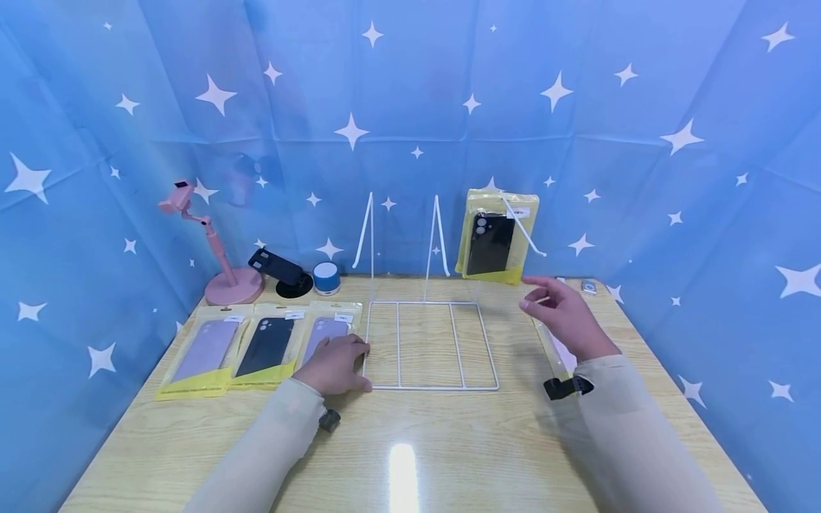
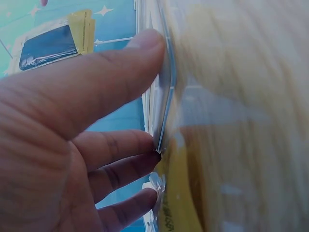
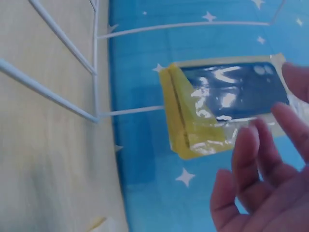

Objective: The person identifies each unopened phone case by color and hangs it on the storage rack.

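Observation:
A white wire rack (image 1: 399,345) with upright hook arms stands on the table. My left hand (image 1: 335,363) rests at the left edge of its base, thumb by the front corner and fingers spread along the side wire. On the rack's right hook hang bagged phone cases (image 1: 490,244), a black one in front, in clear and yellow pouches. My right hand (image 1: 564,313) is in the air just below and right of them, fingers loosely bent with nothing between them. In the right wrist view, the fingertips overlap the edge of the hanging pouch (image 3: 227,94).
Left of the rack lie a bagged lilac case (image 1: 205,349), a bagged black case (image 1: 264,347) and another lilac one (image 1: 326,329). Behind are a pink stand (image 1: 234,285), a black phone holder (image 1: 279,267) and a blue cylinder (image 1: 326,278). Another pouch (image 1: 556,349) lies under my right hand.

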`<control>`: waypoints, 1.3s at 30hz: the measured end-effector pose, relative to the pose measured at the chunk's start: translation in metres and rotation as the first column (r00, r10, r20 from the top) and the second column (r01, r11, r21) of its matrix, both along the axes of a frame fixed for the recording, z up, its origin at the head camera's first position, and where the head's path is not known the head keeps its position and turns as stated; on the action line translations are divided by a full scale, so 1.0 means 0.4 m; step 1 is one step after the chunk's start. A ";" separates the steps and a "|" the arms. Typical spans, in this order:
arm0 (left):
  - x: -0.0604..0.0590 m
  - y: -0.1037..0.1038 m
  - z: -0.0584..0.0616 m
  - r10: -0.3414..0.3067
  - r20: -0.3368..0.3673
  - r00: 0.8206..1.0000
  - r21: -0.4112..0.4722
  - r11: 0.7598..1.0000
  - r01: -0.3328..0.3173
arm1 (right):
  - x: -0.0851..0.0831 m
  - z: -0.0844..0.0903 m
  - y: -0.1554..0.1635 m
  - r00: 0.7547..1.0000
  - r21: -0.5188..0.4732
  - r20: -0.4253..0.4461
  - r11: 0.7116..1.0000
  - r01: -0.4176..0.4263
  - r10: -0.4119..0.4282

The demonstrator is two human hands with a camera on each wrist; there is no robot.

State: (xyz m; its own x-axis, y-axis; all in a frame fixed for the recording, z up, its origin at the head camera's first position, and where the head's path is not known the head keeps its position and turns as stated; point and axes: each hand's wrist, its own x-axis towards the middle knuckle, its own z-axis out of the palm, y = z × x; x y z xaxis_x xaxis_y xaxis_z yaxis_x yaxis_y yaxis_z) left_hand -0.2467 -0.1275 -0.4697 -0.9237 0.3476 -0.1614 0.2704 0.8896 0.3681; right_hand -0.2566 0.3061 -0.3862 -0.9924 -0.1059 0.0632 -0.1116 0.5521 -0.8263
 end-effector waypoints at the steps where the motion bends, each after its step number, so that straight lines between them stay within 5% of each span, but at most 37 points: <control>1: -0.001 0.000 -0.001 0.000 -0.001 1.000 -0.001 1.000 0.000 | 0.006 -0.008 0.000 1.000 0.011 0.000 1.000 -0.021 0.021; 13: -0.003 -0.001 -0.006 -0.008 -0.010 1.000 -0.002 1.000 0.008 | 0.035 -0.132 -0.031 0.951 0.063 0.218 0.970 -0.237 0.218; 26: -0.005 0.001 -0.007 -0.017 -0.020 1.000 -0.010 1.000 0.017 | 0.026 -0.180 -0.054 0.918 0.082 0.341 0.967 -0.241 0.200; 39: -0.001 0.000 -0.002 -0.007 -0.005 1.000 -0.003 1.000 0.006 | 0.028 -0.196 -0.063 0.909 0.077 0.364 0.966 -0.247 0.203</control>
